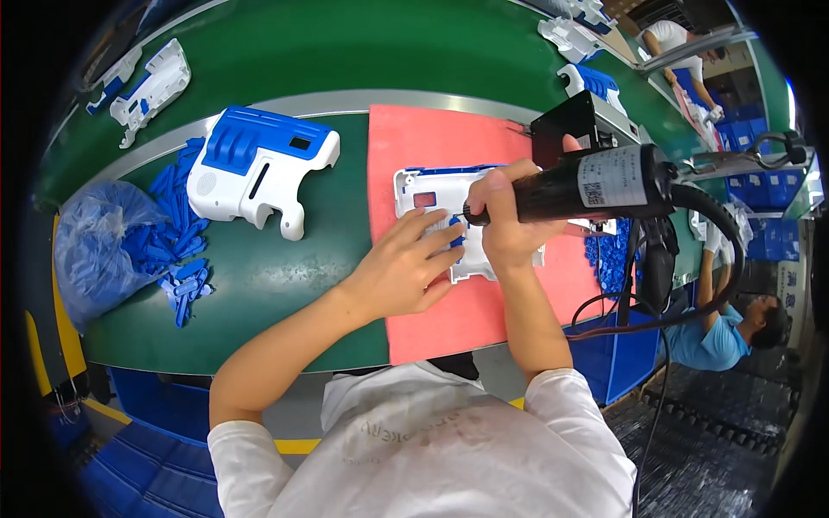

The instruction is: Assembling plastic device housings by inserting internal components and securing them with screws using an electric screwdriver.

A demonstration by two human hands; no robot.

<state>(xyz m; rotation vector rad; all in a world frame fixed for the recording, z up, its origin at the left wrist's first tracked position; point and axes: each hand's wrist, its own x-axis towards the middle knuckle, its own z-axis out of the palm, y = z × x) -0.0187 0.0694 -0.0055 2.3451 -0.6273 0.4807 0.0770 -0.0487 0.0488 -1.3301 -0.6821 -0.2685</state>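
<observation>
A white plastic housing shell [419, 185], its hollow side up, lies on the pink mat [432, 332] in front of me. My left hand [399, 266] rests over its left part, fingertips closed on a small blue plastic part [457, 235] and pressing it into the shell. My right hand [511, 217] is wrapped round a black electric screwdriver [609, 183], held nearly level. The screwdriver's nose is close to the blue part beside my left fingertips; its very tip is hard to make out.
Left of the mat sits a white-and-blue housing [250, 142]. Beyond it are loose blue strips [179, 194] and a clear bag [95, 246] of them. Small blue parts [608, 263] and a black box [563, 131] lie right. Shells stand along the green belt [345, 56]. Co-workers [706, 338] are at right.
</observation>
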